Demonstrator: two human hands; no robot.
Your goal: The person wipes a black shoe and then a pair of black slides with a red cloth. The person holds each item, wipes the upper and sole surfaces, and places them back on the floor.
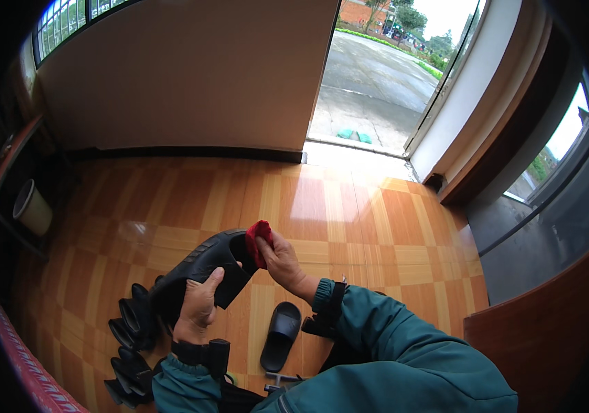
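A black slide sandal (196, 271) is in my left hand (199, 302), gripped along its side with the thumb on top. Its ridged sole edge faces up and to the left, and it is held above the floor. My right hand (280, 258) pinches a folded red cloth (259, 242) against the sandal's far end. Part of that hand's fingers is hidden behind the cloth and sandal. Below, between my forearms, another dark slide sandal (280, 335) lies on the floor.
Several black shoes (132, 330) sit on the wood-patterned floor (181, 201) at left. A pale bin (33, 209) stands under a table. Green slippers (355, 136) lie outside the open doorway. A brown wooden panel (532, 320) is at right, and a metal bar (280, 379) is near my lap.
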